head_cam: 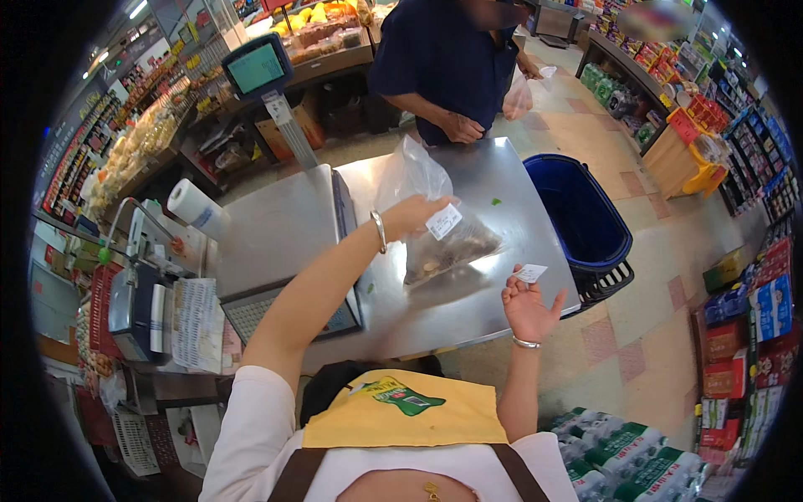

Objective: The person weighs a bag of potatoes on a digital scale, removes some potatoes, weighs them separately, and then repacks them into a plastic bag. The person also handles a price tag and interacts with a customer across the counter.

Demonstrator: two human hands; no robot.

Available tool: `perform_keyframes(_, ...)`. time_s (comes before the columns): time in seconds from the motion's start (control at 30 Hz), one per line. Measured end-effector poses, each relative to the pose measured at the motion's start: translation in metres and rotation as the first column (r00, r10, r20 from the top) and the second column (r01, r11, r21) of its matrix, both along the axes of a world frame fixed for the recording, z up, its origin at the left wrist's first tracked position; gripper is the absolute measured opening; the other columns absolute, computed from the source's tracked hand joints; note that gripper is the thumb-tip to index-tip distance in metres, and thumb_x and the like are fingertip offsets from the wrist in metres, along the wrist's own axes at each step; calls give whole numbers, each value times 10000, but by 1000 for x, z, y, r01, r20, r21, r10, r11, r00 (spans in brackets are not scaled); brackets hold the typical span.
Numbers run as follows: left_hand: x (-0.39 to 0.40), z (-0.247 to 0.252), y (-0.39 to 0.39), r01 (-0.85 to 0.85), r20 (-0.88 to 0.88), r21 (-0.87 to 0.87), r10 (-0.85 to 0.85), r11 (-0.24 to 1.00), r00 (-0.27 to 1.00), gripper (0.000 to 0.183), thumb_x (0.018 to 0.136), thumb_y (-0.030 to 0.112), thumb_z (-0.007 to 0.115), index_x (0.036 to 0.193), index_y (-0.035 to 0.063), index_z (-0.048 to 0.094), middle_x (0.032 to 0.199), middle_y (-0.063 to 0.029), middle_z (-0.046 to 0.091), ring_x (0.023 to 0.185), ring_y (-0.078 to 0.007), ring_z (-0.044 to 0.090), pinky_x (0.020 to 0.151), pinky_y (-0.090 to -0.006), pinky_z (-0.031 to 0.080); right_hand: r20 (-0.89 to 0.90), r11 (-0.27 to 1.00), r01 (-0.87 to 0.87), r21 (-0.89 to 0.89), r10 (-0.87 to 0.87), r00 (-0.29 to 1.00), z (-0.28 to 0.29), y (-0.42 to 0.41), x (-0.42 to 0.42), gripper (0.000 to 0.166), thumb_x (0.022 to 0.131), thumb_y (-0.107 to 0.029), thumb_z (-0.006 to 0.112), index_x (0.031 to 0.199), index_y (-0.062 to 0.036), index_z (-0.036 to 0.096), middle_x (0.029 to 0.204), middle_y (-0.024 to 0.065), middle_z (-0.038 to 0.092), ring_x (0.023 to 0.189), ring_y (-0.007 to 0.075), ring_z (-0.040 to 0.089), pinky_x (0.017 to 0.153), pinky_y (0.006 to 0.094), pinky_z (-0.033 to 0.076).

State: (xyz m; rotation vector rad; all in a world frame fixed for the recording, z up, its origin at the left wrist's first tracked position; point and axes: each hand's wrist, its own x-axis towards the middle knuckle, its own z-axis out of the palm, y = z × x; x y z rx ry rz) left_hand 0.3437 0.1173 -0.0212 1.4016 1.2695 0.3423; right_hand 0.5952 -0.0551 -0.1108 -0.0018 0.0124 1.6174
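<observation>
My left hand (414,214) grips the gathered upper part of a clear plastic bag (458,245) over the steel counter (539,232). Brownish contents fill its lower end, too blurred to name. A white printed label (443,222) lies against the bag beside my fingers. Near the counter's front right corner, my right hand (531,312) is turned palm up with the thumb spread. At its fingertips is a second white label (531,273); whether it is pinched or stuck there is unclear.
A weighing scale (276,213) with a raised display (257,66) occupies the counter's left side, beside a plastic bag roll (199,209). Blue shopping baskets (577,207) adjoin the right edge. Across the counter stands a person (439,69) holding a bag. Bottled-water packs (627,455) sit at lower right.
</observation>
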Motion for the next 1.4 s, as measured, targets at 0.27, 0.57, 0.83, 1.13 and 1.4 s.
perform_keyframes(0.27, 21, -88, -18, 1, 107, -206, 21, 978, 994, 540, 899, 527, 479, 891, 18, 659, 632, -3, 534, 485, -83, 402, 402, -258, 300, 297, 956, -240, -170, 282, 912, -21, 22, 1, 431, 937, -433, 422, 989, -37, 584, 988, 128, 629, 880, 274, 570, 753, 413, 450)
perform_keyframes(0.57, 10, -70, -18, 6, 127, -170, 16, 985, 992, 621, 887, 565, 471, 941, -28, 646, 766, -39, 586, 575, -98, 503, 450, -234, 395, 644, 938, -295, -179, 339, 686, 0, 77, -38, 274, 947, -293, 474, 987, -42, 574, 851, 79, 617, 723, 189, 592, 592, 307, 480)
perform_keyframes(0.83, 1, -92, -6, 57, 87, -126, -46, 990, 995, 613, 889, 576, 444, 878, -4, 640, 672, -17, 523, 514, -103, 433, 404, -268, 330, 775, 933, -264, -243, 350, 525, -7, 106, -56, 232, 911, -239, 549, 975, -17, 570, 790, 66, 616, 659, 133, 577, 531, 256, 471)
perform_keyframes(1.13, -2, -91, -6, 38, 123, -154, -18, 987, 992, 616, 885, 579, 444, 856, -7, 632, 653, -17, 506, 514, -106, 435, 406, -267, 332, 808, 931, -254, -264, 357, 469, -17, 114, -60, 157, 892, -192, 581, 908, -36, 577, 780, 60, 630, 631, 124, 577, 521, 251, 466)
perform_keyframes(1.4, -1, -95, -3, 5, 66, -159, 6, 987, 998, 618, 894, 565, 440, 837, -21, 628, 638, -17, 516, 500, -103, 436, 408, -260, 336, 859, 949, -196, -248, 308, 408, -20, 114, -66, 108, 884, -140, 597, 890, -33, 586, 744, 48, 625, 605, 111, 577, 517, 223, 468)
